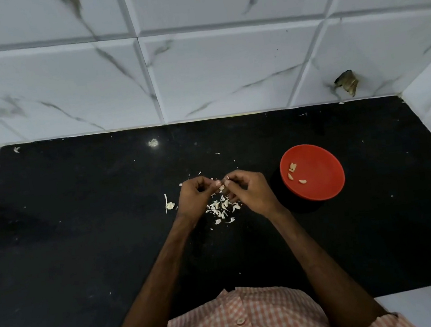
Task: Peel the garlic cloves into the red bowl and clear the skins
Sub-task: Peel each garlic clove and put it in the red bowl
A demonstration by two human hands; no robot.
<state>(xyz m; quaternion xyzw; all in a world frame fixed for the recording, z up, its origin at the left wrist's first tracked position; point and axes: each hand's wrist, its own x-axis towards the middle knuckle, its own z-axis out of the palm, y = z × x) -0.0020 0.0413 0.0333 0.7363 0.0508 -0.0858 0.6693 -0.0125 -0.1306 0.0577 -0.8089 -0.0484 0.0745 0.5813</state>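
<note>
The left hand [196, 194] and the right hand [249, 189] meet fingertip to fingertip above the counter. Both sets of curled fingers pinch one small garlic clove [222, 187] between them, though how far it is peeled is too small to tell. Directly beneath and just toward the person lies a loose scatter of skins [222, 208], thin, pale and curled, with smaller flakes strewn around both hands. Just left of the left hand sits a knobbly pale garlic stub [170, 205] beside a thin sliver of skin. All of it rests on a glossy black countertop [81, 236] dotted with white specks. To the right, apart from the right hand, stands the round, smooth red bowl [321, 186], holding a few peeled cloves [292, 167] on its left side. Behind the counter rises a wall of white marble-veined tiles [223, 66], one with a broken hole [347, 83] at far right. A checked shirt [243, 321] fills the lower edge.
</note>
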